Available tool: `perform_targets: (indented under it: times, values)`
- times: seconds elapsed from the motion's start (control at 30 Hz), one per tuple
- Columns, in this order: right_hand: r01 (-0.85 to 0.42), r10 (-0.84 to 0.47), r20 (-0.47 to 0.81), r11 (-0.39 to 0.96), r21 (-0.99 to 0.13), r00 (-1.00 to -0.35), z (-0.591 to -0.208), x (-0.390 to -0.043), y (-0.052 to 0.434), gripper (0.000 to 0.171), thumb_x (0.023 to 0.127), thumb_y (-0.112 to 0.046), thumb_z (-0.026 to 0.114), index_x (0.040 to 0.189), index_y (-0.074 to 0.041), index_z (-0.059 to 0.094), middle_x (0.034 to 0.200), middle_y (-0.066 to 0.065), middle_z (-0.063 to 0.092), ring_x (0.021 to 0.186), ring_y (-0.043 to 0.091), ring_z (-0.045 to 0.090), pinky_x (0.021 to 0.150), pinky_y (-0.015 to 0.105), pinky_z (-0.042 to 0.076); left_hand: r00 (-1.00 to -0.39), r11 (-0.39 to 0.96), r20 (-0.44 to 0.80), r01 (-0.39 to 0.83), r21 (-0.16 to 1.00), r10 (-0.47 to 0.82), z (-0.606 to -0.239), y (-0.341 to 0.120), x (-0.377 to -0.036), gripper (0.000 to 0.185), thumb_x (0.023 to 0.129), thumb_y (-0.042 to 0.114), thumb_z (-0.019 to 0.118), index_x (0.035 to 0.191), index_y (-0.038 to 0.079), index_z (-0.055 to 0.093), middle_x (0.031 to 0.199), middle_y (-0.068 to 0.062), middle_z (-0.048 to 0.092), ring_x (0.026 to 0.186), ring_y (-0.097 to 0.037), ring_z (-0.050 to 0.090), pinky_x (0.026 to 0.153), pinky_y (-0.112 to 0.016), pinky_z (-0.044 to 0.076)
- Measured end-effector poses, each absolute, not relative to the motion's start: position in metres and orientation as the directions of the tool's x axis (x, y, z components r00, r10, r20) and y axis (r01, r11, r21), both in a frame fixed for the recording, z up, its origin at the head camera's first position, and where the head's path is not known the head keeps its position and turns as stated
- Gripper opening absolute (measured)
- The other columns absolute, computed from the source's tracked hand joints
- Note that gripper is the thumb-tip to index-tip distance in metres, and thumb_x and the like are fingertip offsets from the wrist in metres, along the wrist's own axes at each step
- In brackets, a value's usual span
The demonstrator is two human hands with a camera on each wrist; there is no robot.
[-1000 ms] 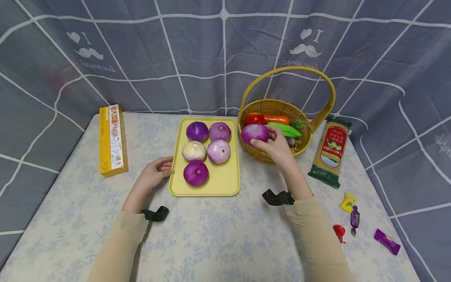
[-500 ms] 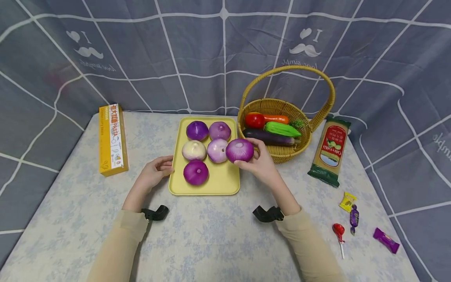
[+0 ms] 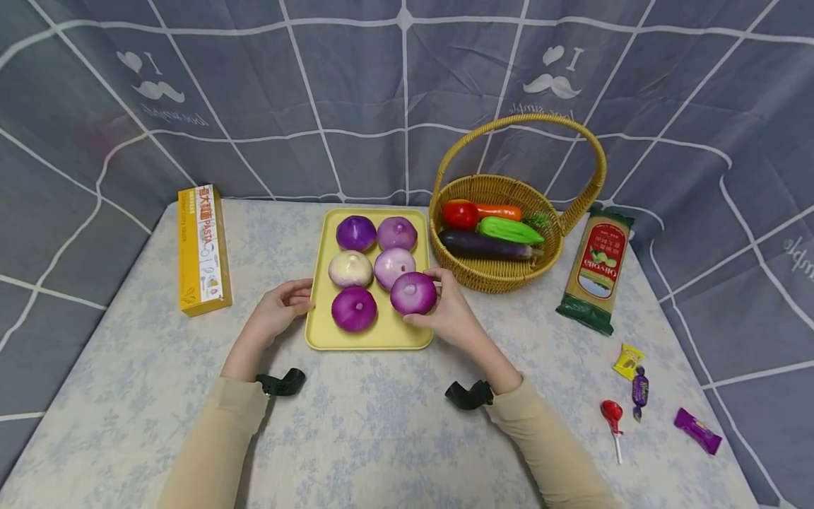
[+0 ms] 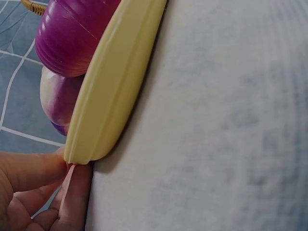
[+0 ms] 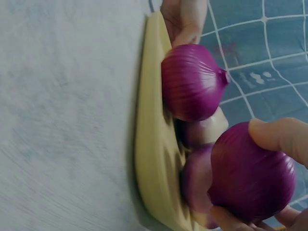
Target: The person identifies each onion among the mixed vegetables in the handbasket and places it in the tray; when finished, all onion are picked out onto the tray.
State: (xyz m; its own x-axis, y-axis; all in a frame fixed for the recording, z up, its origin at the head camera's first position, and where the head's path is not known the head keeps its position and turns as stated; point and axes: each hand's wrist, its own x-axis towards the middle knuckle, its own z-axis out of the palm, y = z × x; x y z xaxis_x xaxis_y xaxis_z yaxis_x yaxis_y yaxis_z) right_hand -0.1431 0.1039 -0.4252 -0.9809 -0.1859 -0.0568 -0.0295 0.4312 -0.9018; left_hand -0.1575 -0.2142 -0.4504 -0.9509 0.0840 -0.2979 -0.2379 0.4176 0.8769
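Note:
My right hand (image 3: pixel 450 314) grips a purple onion (image 3: pixel 412 293) by its side, over the right front part of the yellow tray (image 3: pixel 372 340). In the right wrist view the held onion (image 5: pixel 252 173) hangs close over the tray, thumb on one side and fingers on the other. My left hand (image 3: pixel 280 309) pinches the tray's left edge; the left wrist view has the thumb on the rim (image 4: pixel 79 154) and fingers below. Several other onions sit on the tray, among them a purple one (image 3: pixel 354 309) at the front and a pale one (image 3: pixel 350 268) behind it.
A wicker basket (image 3: pixel 490 276) right of the tray holds an eggplant (image 3: pixel 483 244), a green vegetable (image 3: pixel 510 230), a tomato (image 3: pixel 460 214) and a carrot (image 3: pixel 499 211). A yellow pasta box (image 3: pixel 203 251) stands left. On the right lie an Olivoila packet (image 3: pixel 596 272), a lollipop (image 3: pixel 612 417) and wrapped candies (image 3: pixel 697 430).
My right hand has carried the purple onion from over the basket leftward and toward me, to over the tray's front right. My left hand has stayed at the tray's edge.

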Motion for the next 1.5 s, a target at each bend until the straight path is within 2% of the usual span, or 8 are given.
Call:
perform_targets:
  times: [0.13,0.3,0.53,0.67,0.93,1.13,1.33,1.5]
  values:
    - [-0.059,-0.198,-0.041,0.475,-0.878,-0.979,-0.429,-0.141,0.101,0.084,0.069,-0.01,0.089,0.136,-0.002,0.039,0.136,0.02,0.045,0.114,0.035,0.055,0.102,0.047,0.047,-0.952,0.416,-0.292,-0.232,0.879,0.087,-0.45,-0.214,-0.158,0.053,0.096,0.004,0.06,0.146,-0.002,0.043,0.128,-0.024,0.055,0.089,0.005,0.055,0.078,-0.009,0.049]
    - [-0.068,-0.2,-0.044,0.521,-0.851,-0.979,-0.435,-0.139,0.098,0.081,0.068,-0.012,0.089,0.133,-0.005,0.042,0.134,0.018,0.051,0.121,0.033,0.054,0.106,0.049,0.044,-0.95,0.417,-0.299,-0.238,0.877,0.087,-0.449,-0.213,-0.157,0.053,0.097,0.005,0.06,0.147,-0.001,0.043,0.128,-0.023,0.055,0.091,0.003,0.055,0.078,-0.009,0.049]
    - [-0.043,-0.21,-0.077,0.514,-0.857,-0.975,-0.44,-0.137,0.094,0.08,0.068,-0.01,0.089,0.133,-0.009,0.042,0.13,0.019,0.057,0.121,0.033,0.057,0.103,0.048,0.047,-0.953,0.408,-0.289,-0.229,0.884,0.092,-0.448,-0.214,-0.155,0.053,0.097,0.004,0.059,0.147,-0.002,0.042,0.129,-0.024,0.055,0.09,0.005,0.055,0.078,-0.008,0.049]
    - [-0.069,-0.212,-0.049,0.517,-0.853,-0.976,-0.443,-0.136,0.092,0.081,0.069,-0.008,0.089,0.134,-0.009,0.041,0.128,0.02,0.059,0.119,0.033,0.058,0.102,0.047,0.048,-0.953,0.405,-0.289,-0.228,0.885,0.094,-0.449,-0.214,-0.155,0.053,0.097,0.004,0.059,0.147,-0.001,0.042,0.129,-0.024,0.055,0.09,0.004,0.055,0.079,-0.008,0.049]
    - [-0.106,-0.222,-0.026,0.563,-0.819,-0.975,-0.446,-0.134,0.089,0.085,0.069,-0.01,0.089,0.137,-0.003,0.037,0.135,0.023,0.053,0.128,0.035,0.052,0.109,0.048,0.042,-0.946,0.421,-0.313,-0.251,0.872,0.085,-0.45,-0.213,-0.155,0.053,0.098,0.006,0.059,0.148,0.002,0.042,0.128,-0.021,0.056,0.094,-0.001,0.055,0.079,-0.01,0.05]
    - [-0.098,-0.244,-0.058,0.58,-0.809,-0.968,-0.444,-0.132,0.088,0.093,0.07,-0.014,0.089,0.145,-0.001,0.035,0.14,0.021,0.047,0.129,0.034,0.05,0.11,0.048,0.042,-0.951,0.415,-0.297,-0.236,0.879,0.088,-0.453,-0.214,-0.157,0.053,0.097,0.005,0.06,0.147,0.0,0.043,0.126,-0.021,0.057,0.092,0.002,0.055,0.078,-0.01,0.05]
    - [-0.067,-0.247,-0.084,0.547,-0.834,-0.965,-0.441,-0.13,0.088,0.095,0.071,-0.016,0.088,0.148,-0.002,0.034,0.142,0.02,0.045,0.126,0.035,0.052,0.107,0.046,0.045,-0.952,0.416,-0.295,-0.235,0.878,0.084,-0.454,-0.216,-0.157,0.053,0.097,0.004,0.059,0.147,0.001,0.043,0.125,-0.019,0.057,0.09,0.003,0.055,0.078,-0.01,0.05]
    - [-0.005,-0.251,-0.122,0.453,-0.891,-0.96,-0.44,-0.129,0.091,0.095,0.072,-0.013,0.088,0.148,-0.002,0.033,0.142,0.019,0.044,0.128,0.035,0.051,0.108,0.042,0.045,-0.952,0.416,-0.297,-0.239,0.877,0.08,-0.453,-0.215,-0.155,0.052,0.097,0.004,0.06,0.147,0.001,0.043,0.125,-0.019,0.057,0.09,0.003,0.055,0.078,-0.009,0.05]
